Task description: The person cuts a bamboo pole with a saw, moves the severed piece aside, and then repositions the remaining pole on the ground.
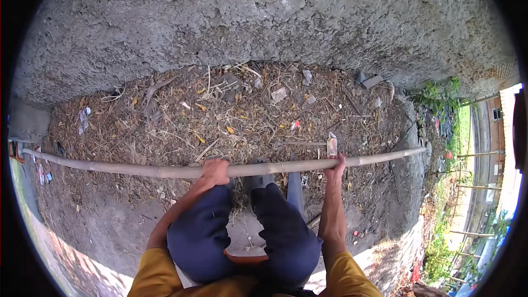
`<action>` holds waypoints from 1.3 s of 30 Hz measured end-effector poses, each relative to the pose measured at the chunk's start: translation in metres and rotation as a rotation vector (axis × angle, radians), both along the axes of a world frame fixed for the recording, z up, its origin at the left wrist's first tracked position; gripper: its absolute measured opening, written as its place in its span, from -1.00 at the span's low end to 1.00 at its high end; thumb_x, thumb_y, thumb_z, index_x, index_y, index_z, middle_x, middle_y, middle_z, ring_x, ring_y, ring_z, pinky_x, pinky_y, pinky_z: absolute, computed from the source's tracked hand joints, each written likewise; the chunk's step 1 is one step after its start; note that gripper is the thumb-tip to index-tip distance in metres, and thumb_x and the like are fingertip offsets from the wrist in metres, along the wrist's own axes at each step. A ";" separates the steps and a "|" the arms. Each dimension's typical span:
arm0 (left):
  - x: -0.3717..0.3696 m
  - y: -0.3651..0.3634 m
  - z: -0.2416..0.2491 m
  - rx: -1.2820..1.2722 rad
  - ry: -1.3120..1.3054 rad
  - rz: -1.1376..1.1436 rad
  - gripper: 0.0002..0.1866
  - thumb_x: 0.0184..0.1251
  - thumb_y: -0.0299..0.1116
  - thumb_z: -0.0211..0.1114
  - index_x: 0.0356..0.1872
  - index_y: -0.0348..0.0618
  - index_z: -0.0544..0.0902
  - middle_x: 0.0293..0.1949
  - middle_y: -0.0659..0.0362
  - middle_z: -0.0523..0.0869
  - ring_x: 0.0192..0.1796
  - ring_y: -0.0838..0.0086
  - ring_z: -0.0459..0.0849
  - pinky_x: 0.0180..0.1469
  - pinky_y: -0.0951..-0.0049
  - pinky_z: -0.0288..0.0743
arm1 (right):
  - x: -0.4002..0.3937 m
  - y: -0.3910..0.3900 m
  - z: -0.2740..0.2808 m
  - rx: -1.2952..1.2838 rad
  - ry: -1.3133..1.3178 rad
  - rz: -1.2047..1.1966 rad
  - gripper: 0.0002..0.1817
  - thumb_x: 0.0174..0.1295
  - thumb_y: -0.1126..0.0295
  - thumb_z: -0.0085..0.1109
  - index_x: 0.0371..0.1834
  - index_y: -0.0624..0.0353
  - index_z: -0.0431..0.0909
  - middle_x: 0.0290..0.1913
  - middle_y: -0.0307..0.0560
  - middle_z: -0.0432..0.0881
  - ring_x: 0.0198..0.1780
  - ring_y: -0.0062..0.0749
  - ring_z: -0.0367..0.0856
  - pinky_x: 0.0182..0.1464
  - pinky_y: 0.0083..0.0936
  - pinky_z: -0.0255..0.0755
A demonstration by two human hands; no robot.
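A long bamboo pole (275, 167) lies crosswise in front of my knees, spanning most of the view from left to right. My left hand (215, 171) is closed round it, just left of my feet. Farther right, my right hand (336, 166) grips the same pole, its fingers wrapped over it. A small crumpled wrapper (331, 145) is just beyond my right hand. Below the pole, between my right leg and right forearm, a dark flat strip (295, 190) points away from me.
A rough grey wall (264, 16) runs across the far side. Dry leaves, twigs and litter cover the ground (242, 115) before it. A grey concrete block (28, 121) stands at the left. Green plants (440, 99) and a fence of poles are at the right.
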State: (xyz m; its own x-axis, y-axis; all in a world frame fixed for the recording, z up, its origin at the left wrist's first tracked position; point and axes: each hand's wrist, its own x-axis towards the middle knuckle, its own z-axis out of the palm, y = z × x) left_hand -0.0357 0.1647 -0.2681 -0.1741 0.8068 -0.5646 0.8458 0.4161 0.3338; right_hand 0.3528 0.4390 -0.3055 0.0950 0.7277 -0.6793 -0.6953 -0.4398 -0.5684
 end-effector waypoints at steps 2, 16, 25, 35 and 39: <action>-0.001 0.000 -0.002 -0.026 0.017 0.005 -0.61 -0.11 -0.30 0.36 -0.16 -0.14 0.79 -0.14 -0.09 0.80 0.00 0.06 0.79 0.13 0.11 0.62 | 0.004 0.001 -0.003 -0.049 -0.036 0.044 -0.84 0.24 0.32 0.14 -0.47 -0.03 0.40 -0.49 -0.33 0.45 -0.43 -0.46 0.44 -0.22 -0.43 0.49; -0.011 0.012 0.016 0.086 0.129 0.081 -0.62 -0.17 -0.28 0.39 -0.20 -0.02 0.82 -0.18 -0.02 0.81 -0.05 0.10 0.79 0.05 0.12 0.67 | -0.022 0.016 0.008 0.069 -0.233 -0.303 -0.84 0.08 0.33 0.07 -0.55 -0.05 0.28 -0.56 -0.30 0.35 -0.49 -0.47 0.34 -0.30 -0.46 0.41; -0.035 0.021 0.005 0.060 0.177 0.076 -0.59 -0.23 -0.27 0.37 -0.21 -0.01 0.83 -0.23 0.00 0.82 -0.10 0.09 0.82 0.00 0.15 0.71 | -0.044 0.017 0.012 0.051 -0.079 -0.302 -0.85 0.01 0.37 0.09 -0.53 -0.03 0.29 -0.52 -0.30 0.37 -0.48 -0.43 0.37 -0.33 -0.42 0.40; -0.042 0.009 -0.006 0.246 0.107 0.042 -0.53 -0.23 -0.33 0.41 -0.11 -0.01 0.76 -0.24 0.00 0.78 -0.11 0.04 0.78 -0.08 0.02 0.66 | -0.030 0.042 -0.023 -0.016 0.097 0.101 -0.86 0.02 0.21 0.06 -0.58 -0.07 0.37 -0.51 -0.29 0.48 -0.40 -0.34 0.48 0.20 0.03 0.47; -0.041 -0.006 -0.006 0.399 0.203 0.054 -0.60 -0.29 -0.38 0.43 -0.24 -0.08 0.72 -0.39 0.06 0.75 -0.26 0.05 0.79 -0.26 0.04 0.65 | 0.004 0.078 -0.093 -0.108 0.106 0.143 -0.77 0.08 0.12 0.07 -0.61 -0.06 0.37 -0.53 -0.26 0.52 -0.21 -0.23 0.64 0.29 0.46 0.36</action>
